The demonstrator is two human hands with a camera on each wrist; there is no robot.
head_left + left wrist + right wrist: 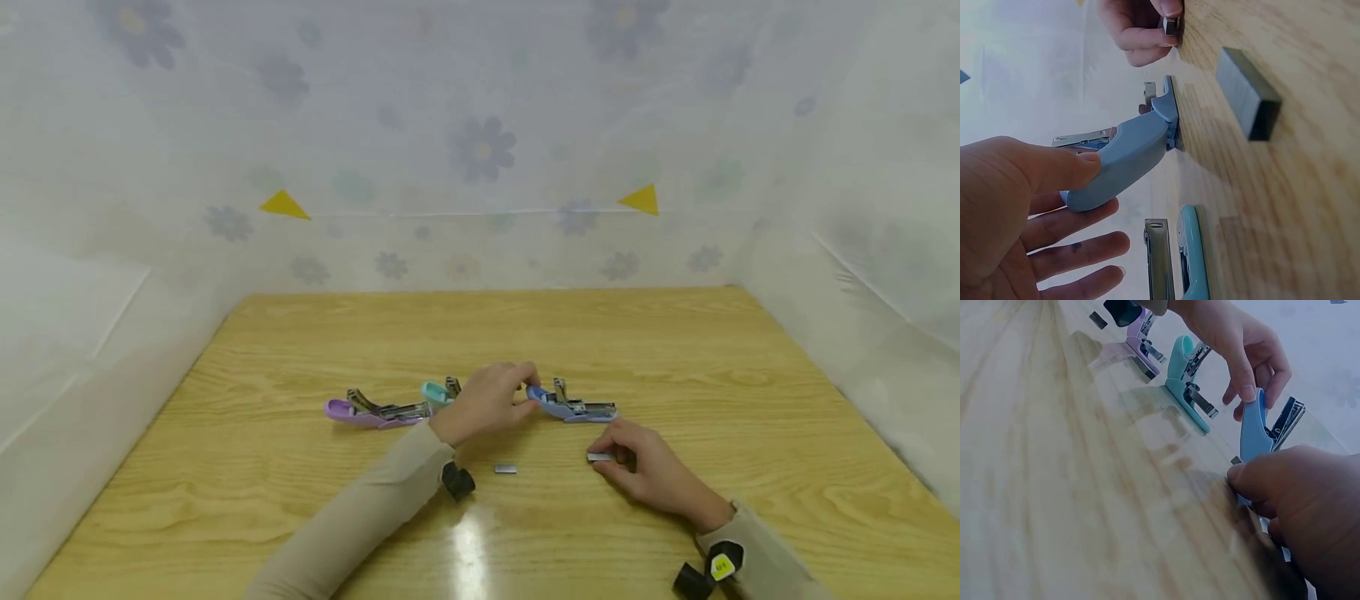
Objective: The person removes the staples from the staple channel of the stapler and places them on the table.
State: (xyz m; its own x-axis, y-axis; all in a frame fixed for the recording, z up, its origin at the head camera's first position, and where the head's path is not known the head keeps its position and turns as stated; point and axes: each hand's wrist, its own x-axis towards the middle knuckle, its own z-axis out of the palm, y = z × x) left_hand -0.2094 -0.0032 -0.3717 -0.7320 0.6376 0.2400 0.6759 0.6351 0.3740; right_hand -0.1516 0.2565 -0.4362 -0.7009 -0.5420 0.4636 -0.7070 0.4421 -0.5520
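My left hand (525, 392) pinches the rear of the raised lid of a blue stapler (573, 408), which lies open on the wooden table (300, 350). In the left wrist view the thumb (1079, 165) presses the lid (1132, 153), with the other fingers beneath it. My right hand (607, 460) rests on the table in front of the stapler. It pinches a small strip of staples (598, 457), also seen as the strip (1170, 25) in the left wrist view. A second staple strip (506, 469) lies loose between my hands.
A teal stapler (437, 392) lies open just left of my left hand, partly hidden behind it. A purple stapler (375, 411) lies open farther left. White flowered walls close in the table on three sides.
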